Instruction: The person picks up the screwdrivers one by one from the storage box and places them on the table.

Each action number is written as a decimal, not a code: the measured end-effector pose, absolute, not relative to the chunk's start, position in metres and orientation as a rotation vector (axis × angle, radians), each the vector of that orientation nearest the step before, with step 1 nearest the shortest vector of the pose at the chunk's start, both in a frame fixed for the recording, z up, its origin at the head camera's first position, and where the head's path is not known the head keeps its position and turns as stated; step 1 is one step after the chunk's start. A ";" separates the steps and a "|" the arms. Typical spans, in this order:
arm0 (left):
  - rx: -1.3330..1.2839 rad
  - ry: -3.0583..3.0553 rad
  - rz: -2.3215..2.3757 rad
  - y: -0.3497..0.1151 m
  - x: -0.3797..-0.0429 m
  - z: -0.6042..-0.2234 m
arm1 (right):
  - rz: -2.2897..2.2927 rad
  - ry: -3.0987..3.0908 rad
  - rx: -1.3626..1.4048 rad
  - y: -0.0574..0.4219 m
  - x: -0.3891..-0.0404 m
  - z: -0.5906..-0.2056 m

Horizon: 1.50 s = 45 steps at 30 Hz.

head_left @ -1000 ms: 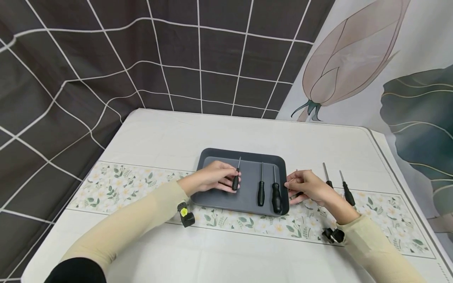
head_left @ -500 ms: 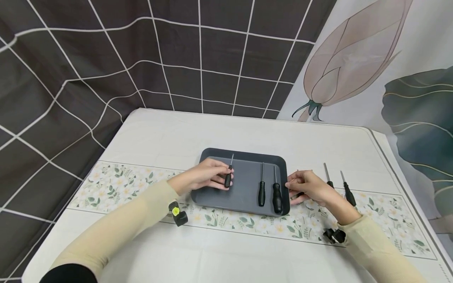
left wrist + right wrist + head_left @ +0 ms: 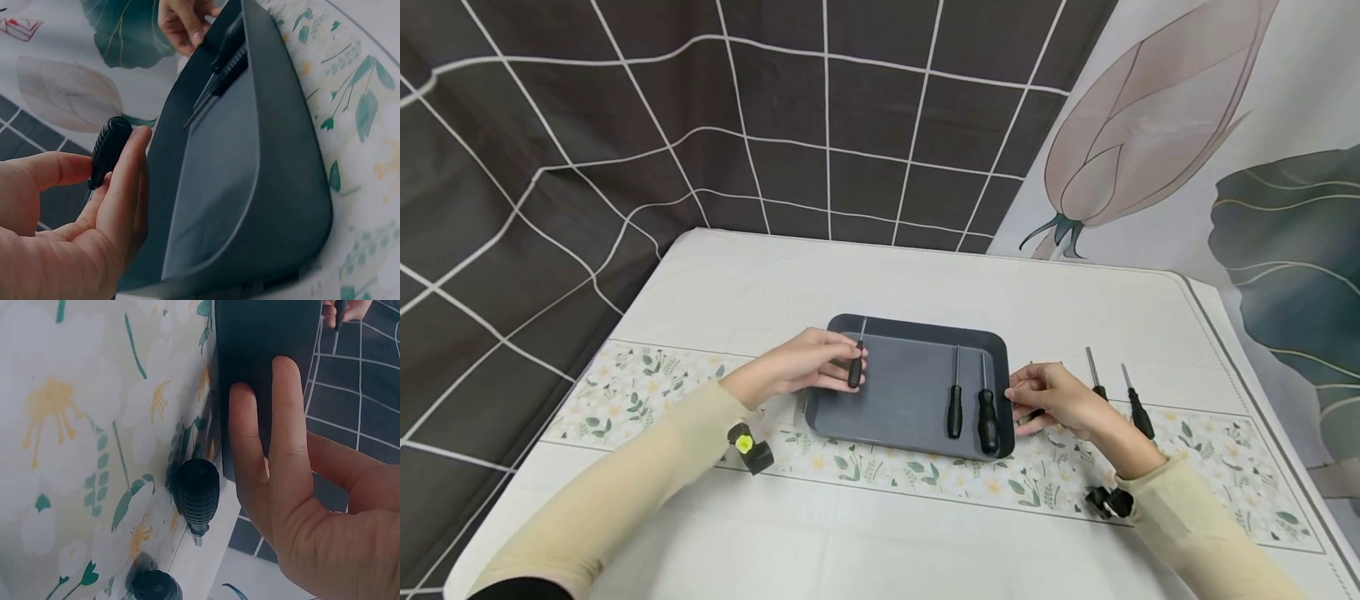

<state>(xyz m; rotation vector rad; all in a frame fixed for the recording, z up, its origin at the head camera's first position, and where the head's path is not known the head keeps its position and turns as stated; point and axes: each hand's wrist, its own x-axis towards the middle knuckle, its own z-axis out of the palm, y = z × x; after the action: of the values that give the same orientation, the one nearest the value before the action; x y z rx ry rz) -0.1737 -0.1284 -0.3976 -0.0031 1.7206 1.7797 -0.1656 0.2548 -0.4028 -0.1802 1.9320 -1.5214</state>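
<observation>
My left hand [image 3: 801, 364] pinches a small screwdriver [image 3: 855, 369] by its black ribbed handle, tip pointing up and away, above the left part of a dark grey tray [image 3: 898, 400]. In the left wrist view the handle [image 3: 111, 147] sits between thumb and fingers. Two more screwdrivers with black handles, a slimmer one [image 3: 954, 411] and a thicker one [image 3: 987, 422], lie side by side at the tray's right. My right hand [image 3: 1052, 396] holds the tray's right edge, thumb at the rim and fingers along the outer wall.
Right of the tray lie other screwdrivers [image 3: 1140, 414] on the floral strip of the white tablecloth [image 3: 752, 283]. One screwdriver handle [image 3: 197, 494] is close beside my right fingers, mostly hidden behind that hand in the head view. A dark checked curtain [image 3: 775, 125] hangs behind the table.
My left hand has carried the small screwdriver leftward and slightly away, from the tray's middle to its left side. My right hand stays at the tray's right edge.
</observation>
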 end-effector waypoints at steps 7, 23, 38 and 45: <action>-0.037 1.745 1.794 -0.147 -0.174 -0.395 | -1.526 1.924 -0.199 0.256 -0.165 -0.404; -0.085 1.821 1.799 -0.187 -0.169 -0.396 | -1.531 1.914 -0.187 0.256 -0.165 -0.403; -0.133 1.916 1.747 -0.204 -0.164 -0.405 | -1.535 1.908 -0.192 0.256 -0.166 -0.403; -0.222 1.966 1.715 -0.210 -0.164 -0.412 | -1.534 1.903 -0.204 0.256 -0.166 -0.404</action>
<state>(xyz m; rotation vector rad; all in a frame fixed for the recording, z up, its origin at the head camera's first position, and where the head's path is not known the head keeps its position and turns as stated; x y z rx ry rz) -0.1639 -0.2101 -0.4123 -0.2224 1.9664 1.7150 -0.1661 0.2559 -0.4035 -0.2045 1.9028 -1.5343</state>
